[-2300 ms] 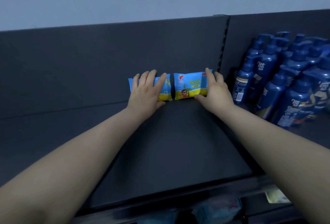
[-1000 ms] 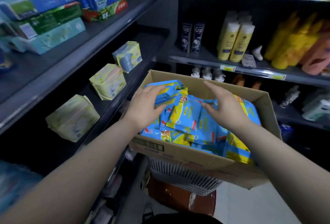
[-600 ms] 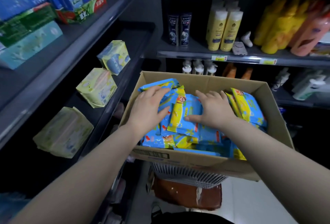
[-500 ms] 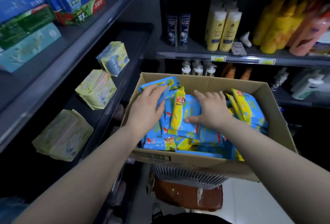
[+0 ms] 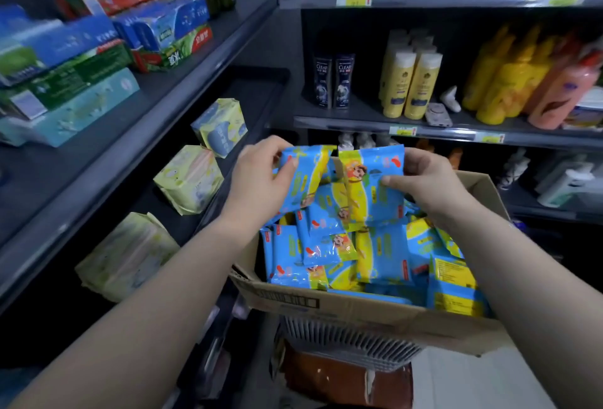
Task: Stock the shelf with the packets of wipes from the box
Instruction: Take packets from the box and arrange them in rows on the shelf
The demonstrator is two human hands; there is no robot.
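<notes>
An open cardboard box (image 5: 359,310) sits in front of me, filled with several blue and yellow packets of wipes (image 5: 326,252). My left hand (image 5: 257,180) grips one packet (image 5: 306,173) and holds it above the box. My right hand (image 5: 430,180) grips a second packet (image 5: 372,186) beside the first, thumb on its front. Both packets are lifted clear of the pile and stand roughly upright.
Dark shelves run along the left with pale green packs (image 5: 189,180) and tissue boxes (image 5: 65,105). The shelf behind the box holds shampoo bottles (image 5: 411,82) and yellow and pink bottles (image 5: 509,82). A grey basket (image 5: 346,340) supports the box.
My hands left the shelf where two packets were set down, reached into the box, closed on two packets and lifted them above the pile.
</notes>
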